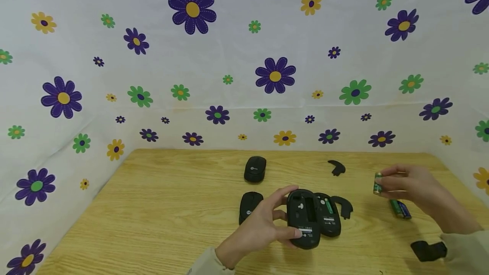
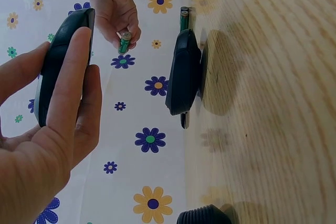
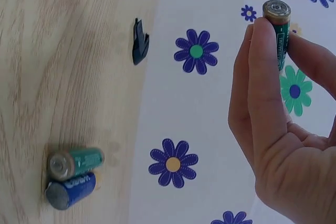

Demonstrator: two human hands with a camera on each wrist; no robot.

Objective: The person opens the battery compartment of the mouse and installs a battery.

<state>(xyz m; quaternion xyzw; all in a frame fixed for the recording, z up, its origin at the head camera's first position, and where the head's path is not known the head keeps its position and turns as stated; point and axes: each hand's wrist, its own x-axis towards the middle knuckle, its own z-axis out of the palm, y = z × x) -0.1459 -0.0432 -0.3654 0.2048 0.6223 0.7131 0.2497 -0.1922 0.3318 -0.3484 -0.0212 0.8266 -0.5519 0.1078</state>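
Observation:
My left hand (image 1: 263,226) grips a black computer mouse (image 1: 304,220) by its sides, underside up, its long battery slot bare. Just behind it a second upturned mouse (image 1: 329,215) lies on the table with a green battery (image 1: 329,206) in its slot. Off to the right, my right hand (image 1: 410,186) pinches another green battery (image 3: 281,34) between thumb and fingertips, held above the tabletop. In the left wrist view the gripped mouse (image 2: 60,61) appears edge-on, fingers along its side.
Two more black mice (image 1: 255,169) (image 1: 250,207) stand left of centre. Curved black covers (image 1: 338,167) (image 1: 344,207) lie right of the mice. A green battery (image 3: 76,162) and a blue battery (image 3: 72,190) sit side by side near the right hand; a black piece (image 1: 428,251) is by the right sleeve.

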